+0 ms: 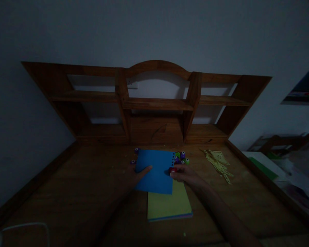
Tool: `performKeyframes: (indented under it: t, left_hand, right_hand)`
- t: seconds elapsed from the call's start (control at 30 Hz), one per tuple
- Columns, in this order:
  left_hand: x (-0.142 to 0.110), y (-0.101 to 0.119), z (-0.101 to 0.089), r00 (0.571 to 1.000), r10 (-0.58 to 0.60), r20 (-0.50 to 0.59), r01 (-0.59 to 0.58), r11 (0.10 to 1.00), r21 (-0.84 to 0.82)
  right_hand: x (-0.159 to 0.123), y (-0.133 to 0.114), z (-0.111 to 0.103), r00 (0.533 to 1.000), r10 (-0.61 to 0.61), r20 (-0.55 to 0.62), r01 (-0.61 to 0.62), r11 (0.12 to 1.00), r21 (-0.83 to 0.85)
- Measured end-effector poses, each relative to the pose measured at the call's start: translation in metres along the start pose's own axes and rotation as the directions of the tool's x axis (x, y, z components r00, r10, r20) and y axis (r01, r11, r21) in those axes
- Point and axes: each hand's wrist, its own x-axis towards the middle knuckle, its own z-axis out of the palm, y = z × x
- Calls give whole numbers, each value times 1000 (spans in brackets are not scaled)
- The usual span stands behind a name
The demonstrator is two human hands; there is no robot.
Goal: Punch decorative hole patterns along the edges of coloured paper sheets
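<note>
A blue sheet of paper point(154, 171) is pinched along its left side by my left hand point(139, 175), thumb lying on top. Dark holes run down the upper part of the sheet's right edge. At that edge, just below the holes, the fingers of my right hand point(185, 174) close around a small red paper punch point(172, 170). Under and in front of the blue sheet lies a stack of paper point(170, 204) with a yellow top sheet and blue and pinkish edges beneath. Small purple and green punches point(182, 155) cluster behind my right hand; two purple ones point(136, 151) sit by the sheet's left side.
Pale yellow paper strips full of holes point(218, 163) lie on the desk point(92, 185) to the right. A wooden shelf unit point(157, 104) stands along the back. A white cable point(28, 224) curls at the front left. Beyond the right edge is a chair point(285, 140).
</note>
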Motion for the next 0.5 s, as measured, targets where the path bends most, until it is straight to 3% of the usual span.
performKeyframes:
  t: [0.13, 0.23, 0.5]
  left_hand:
    - [4, -7, 3, 996, 30, -79, -27, 999, 33]
    - [6, -11, 3, 995, 54, -79, -51, 998, 35]
    - [-1, 1, 1, 994, 62, -90, -57, 997, 58]
  right_hand:
    - [2, 3, -2, 1000, 7, 10, -7, 1000, 6]
    - [4, 5, -3, 1000, 1, 27, -1, 1000, 25]
    - [5, 5, 2, 999, 32, 17, -33, 995, 93]
